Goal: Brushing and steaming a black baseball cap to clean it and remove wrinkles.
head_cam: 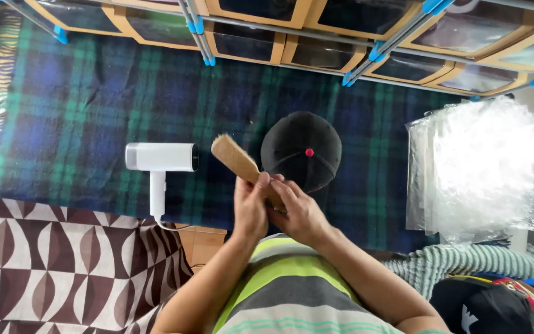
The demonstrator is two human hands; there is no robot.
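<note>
**Wood, Cloth and Glossy Plastic**

The wooden brush (237, 162) is showing a smooth, matt, pale back. The black cap (301, 150) is looking like matt cloth. Beneath it, the tartan blanket (88, 105) is lying soft and woolly, fringed at its edge. The white hair dryer (157, 162) is gleaming as smooth plastic, and the stacked clear bags (480, 167) are shining, glossy and crinkled.

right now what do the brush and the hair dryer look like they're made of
Brush: seemingly wood, a matte tan back and handle; pale bristles fringe its far end.
Hair dryer: probably plastic, smooth matte white, with a darker front end.
Both hands grip the brush handle.
</note>
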